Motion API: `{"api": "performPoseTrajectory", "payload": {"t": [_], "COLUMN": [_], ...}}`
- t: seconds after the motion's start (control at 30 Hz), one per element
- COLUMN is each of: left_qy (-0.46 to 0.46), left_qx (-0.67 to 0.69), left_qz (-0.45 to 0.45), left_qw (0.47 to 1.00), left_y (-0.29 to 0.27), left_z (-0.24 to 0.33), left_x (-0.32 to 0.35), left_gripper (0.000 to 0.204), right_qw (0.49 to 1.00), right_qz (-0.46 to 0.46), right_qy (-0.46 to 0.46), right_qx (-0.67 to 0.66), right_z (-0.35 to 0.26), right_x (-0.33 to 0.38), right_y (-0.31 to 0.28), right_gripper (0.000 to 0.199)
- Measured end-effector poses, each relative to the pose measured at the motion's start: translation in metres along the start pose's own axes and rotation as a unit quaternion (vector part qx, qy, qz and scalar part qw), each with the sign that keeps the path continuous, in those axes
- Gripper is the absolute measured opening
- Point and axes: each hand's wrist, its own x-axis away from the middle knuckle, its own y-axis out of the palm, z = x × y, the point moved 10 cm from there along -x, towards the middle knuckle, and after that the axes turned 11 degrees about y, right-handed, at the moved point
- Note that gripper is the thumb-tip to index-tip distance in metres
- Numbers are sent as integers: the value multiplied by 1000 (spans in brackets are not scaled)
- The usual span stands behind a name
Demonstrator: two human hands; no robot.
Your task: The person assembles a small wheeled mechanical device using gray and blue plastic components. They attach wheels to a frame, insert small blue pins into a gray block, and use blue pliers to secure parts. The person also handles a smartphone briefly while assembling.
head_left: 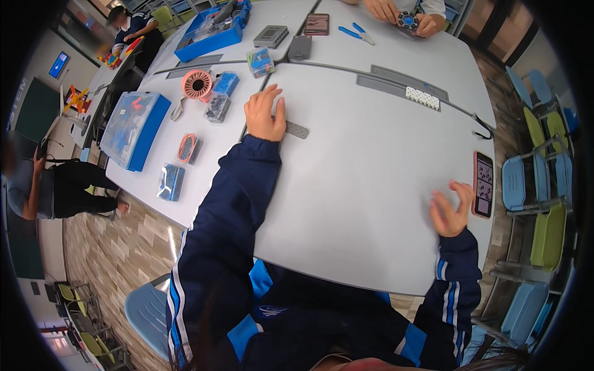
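Observation:
My left hand (265, 115) is at the table's left middle, fingers stretched out and thumb apart, with nothing seen in it. A grey perforated strip (297, 130) sticks out beside its thumb and wrist; its other end is hidden, and I cannot tell whether the hand touches it. Over the right side of the white table (352, 191) is my right hand (450, 211), open with its fingers spread and slightly bent. Just right of it lies a phone (483, 184) in a pink case, its screen lit with pictures of parts.
To the left stand a blue case with a clear lid (135, 130), a pink fan (197, 85) and small part boxes (170, 182). An open blue toolbox (213, 31) and blue-handled pliers (357, 33) are farther back. Across the table, another person's hands hold a round black piece (408, 21).

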Motion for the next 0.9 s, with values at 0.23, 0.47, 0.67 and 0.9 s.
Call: {"api": "performPoseTrajectory", "payload": {"t": [0.23, 0.47, 0.67, 0.9], "left_qy": [-5, -34, -27, -24], "left_qx": [-38, 33, 41, 42], "left_qz": [40, 40, 18, -13], "left_qw": [998, 998, 999, 999], "left_y": [23, 24, 32, 36], "left_z": [-28, -34, -35, -34], "left_x": [-10, -4, -4, -4], "left_gripper": [23, 23, 21, 21], "right_qw": [993, 980, 968, 957], "right_qz": [-18, -140, -222, -258], "right_qy": [-45, -28, -56, -52], "right_qx": [-111, -135, -107, -125], "right_z": [-56, -103, -144, -163], "right_x": [-48, -90, -95, -94], "right_y": [64, 144, 201, 227], "right_gripper": [39, 51, 55, 51]}}
